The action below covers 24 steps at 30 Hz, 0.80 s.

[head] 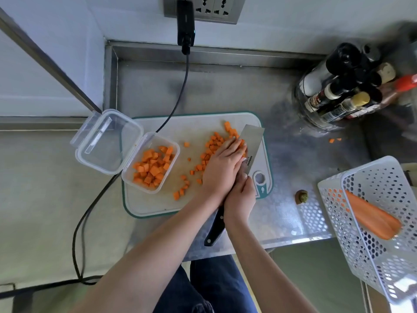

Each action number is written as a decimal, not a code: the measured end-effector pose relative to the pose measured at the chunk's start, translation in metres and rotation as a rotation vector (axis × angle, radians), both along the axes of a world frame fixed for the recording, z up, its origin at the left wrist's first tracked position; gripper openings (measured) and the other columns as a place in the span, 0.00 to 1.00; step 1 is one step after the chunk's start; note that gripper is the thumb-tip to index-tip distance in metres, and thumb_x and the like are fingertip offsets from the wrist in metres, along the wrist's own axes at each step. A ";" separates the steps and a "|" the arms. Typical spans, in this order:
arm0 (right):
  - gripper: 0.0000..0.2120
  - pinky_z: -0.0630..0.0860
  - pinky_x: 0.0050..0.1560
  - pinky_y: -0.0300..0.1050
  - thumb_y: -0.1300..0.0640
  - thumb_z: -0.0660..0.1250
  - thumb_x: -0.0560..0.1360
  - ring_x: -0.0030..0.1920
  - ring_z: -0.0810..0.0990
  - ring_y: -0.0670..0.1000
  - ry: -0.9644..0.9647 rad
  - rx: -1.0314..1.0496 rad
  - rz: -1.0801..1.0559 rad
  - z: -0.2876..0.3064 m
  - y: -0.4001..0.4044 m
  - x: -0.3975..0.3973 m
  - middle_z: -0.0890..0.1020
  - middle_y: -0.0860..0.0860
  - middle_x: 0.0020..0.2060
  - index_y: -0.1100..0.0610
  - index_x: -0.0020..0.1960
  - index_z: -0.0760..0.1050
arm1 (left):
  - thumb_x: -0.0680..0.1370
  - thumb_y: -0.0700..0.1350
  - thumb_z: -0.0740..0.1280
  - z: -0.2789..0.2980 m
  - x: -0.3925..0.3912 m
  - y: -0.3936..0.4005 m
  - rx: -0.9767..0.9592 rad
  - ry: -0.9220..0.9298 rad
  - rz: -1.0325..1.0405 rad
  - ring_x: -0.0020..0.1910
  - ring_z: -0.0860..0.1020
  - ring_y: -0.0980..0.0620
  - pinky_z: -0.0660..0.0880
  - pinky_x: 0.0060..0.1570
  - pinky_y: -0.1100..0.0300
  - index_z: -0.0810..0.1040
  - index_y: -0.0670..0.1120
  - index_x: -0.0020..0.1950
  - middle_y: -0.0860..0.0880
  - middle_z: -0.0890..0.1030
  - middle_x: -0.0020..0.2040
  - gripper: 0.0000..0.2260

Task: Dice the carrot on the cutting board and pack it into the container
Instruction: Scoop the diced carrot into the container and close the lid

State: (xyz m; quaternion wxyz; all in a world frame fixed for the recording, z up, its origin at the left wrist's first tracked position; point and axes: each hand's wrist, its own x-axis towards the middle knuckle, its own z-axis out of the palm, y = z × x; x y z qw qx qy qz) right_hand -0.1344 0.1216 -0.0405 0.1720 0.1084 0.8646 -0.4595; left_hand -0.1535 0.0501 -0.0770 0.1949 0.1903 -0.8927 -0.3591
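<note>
Steel counter [282, 199]: carrot dice [211, 146] are best swept onto the cleaver [252, 145], gripped by the right hand [240, 197], with the flat-fingered left hand [222, 163], then tipped into the container [173, 163] at nine o'clock.

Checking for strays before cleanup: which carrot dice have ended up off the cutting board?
The two small dice on the steel counter, right of the board and near the bottles. All other dice lie on the board or in the container.

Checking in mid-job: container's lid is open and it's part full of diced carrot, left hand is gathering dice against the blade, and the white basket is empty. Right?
Not quite. In the head view the white basket holds a whole carrot. The rest stands: the container is open and part full, and the left hand gathers dice against the blade.
</note>
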 end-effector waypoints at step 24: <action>0.14 0.69 0.35 0.37 0.53 0.52 0.83 0.33 0.73 0.43 -0.109 -0.319 0.219 0.035 -0.082 0.096 0.78 0.48 0.34 0.56 0.42 0.71 | 0.75 0.35 0.67 0.055 0.112 -0.086 -0.044 0.148 0.333 0.65 0.71 0.51 0.65 0.66 0.64 0.79 0.39 0.59 0.46 0.77 0.63 0.13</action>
